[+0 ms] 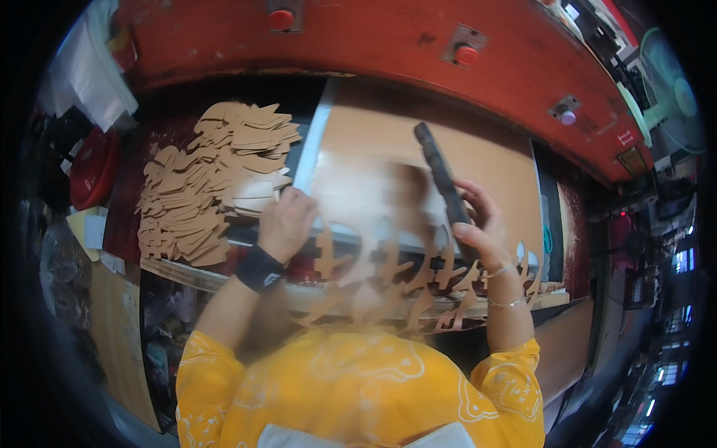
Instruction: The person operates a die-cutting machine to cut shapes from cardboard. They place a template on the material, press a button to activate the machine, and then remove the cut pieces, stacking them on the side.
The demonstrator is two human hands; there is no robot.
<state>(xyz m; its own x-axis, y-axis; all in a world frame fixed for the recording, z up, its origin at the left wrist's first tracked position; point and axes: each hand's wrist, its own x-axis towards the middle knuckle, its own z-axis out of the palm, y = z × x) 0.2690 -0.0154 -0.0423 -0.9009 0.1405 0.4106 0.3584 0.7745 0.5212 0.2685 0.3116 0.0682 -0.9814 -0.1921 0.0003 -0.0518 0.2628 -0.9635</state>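
A long, narrow dark bar [441,175] slants over the right part of a flat tan sheet [485,134], its near end clamped in the right hand [482,220]. The left hand [287,224] curls beside a heaped pile of tan cut pieces [213,175], its grip unclear.

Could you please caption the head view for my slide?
Right hand holds a dark object over tan sheet, cut pieces piled left.
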